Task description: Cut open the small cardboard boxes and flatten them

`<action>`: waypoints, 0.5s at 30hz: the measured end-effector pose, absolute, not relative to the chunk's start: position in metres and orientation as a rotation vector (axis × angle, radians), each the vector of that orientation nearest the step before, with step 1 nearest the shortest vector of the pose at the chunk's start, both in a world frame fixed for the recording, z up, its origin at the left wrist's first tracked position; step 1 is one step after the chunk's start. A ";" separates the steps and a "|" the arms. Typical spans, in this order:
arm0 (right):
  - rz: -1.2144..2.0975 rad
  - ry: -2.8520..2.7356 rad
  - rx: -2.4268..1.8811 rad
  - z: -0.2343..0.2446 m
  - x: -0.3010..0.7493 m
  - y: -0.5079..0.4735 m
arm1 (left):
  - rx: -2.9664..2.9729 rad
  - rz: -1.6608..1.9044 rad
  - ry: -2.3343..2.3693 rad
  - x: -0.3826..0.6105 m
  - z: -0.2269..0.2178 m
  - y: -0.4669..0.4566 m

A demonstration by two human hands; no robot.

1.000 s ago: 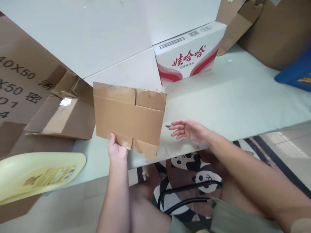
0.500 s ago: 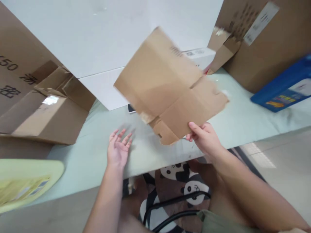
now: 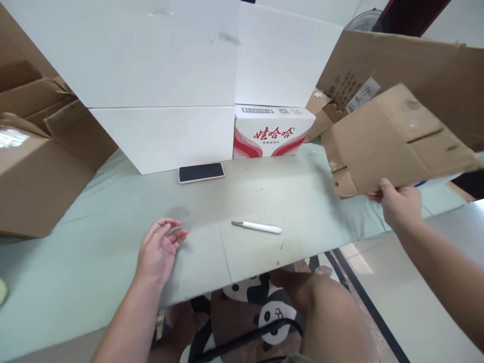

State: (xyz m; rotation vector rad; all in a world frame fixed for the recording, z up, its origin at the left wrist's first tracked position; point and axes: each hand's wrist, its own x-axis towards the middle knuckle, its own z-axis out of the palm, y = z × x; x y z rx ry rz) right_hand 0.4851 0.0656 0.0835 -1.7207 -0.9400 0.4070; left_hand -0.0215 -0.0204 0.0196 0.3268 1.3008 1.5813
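My right hand (image 3: 401, 204) pinches the lower edge of a flat, creased piece of brown cardboard (image 3: 381, 138), thumb on top. The piece is raised above the right part of the table and covers most of what lies behind it. Palm up, my left hand (image 3: 161, 247) rests over the left front of the table, empty, with its fingers loosely curled and apart. Between the hands a white-handled craft knife (image 3: 260, 227) lies on the cloth. A smartphone (image 3: 201, 172) with a dark screen lies farther back.
White panels (image 3: 162, 136) stand along the back. A white and red carton (image 3: 272, 132) sits against them. An open cardboard box (image 3: 49, 166) is at the left, and a large brown box (image 3: 408, 63) at the right. A pale green cloth (image 3: 113, 282) covers the table.
My right hand has carried the cardboard piece from the middle to the right. The view has turned right, and the craft knife and phone now show fully. My left hand remains empty.
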 end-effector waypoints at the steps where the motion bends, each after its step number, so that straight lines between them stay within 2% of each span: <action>1: 0.348 -0.894 -1.759 0.092 0.481 0.089 | 0.326 1.576 1.302 -0.021 0.019 -0.019; 5: 0.432 -0.877 -1.703 0.111 0.453 0.184 | 0.351 1.561 1.306 -0.020 0.014 -0.014; 8: 0.565 -0.909 -1.714 0.096 0.427 0.218 | 0.383 1.552 1.304 -0.019 0.014 -0.013; 15: 0.896 -1.238 -1.670 0.043 0.349 0.155 | 0.410 1.640 1.242 -0.033 0.022 -0.026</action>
